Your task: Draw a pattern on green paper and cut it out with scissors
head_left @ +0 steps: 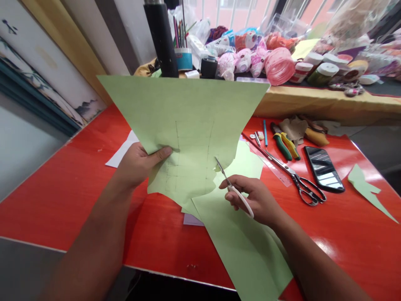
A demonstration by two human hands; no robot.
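Observation:
My left hand [140, 164] grips the left edge of a large sheet of green paper [194, 104], its thumb on the front face. The sheet is held up and bears faint pencil lines; its lower right edge is cut in a wavy shape. In my right hand [250, 196] is a small pair of scissors [238, 195] with white handles, the blades at the cut edge. A partly cut flap of green paper [247, 238] hangs down below my right hand. My left fingers are hidden behind the sheet.
On the red table [62, 188] lie large metal scissors [294, 175], a phone [324, 168], green-and-yellow pliers [285, 143], a blue pen [265, 133] and a green paper scrap [368, 188]. Jars [280, 66], a black bottle [161, 39] and a pencil cup [183, 59] crowd the sill behind.

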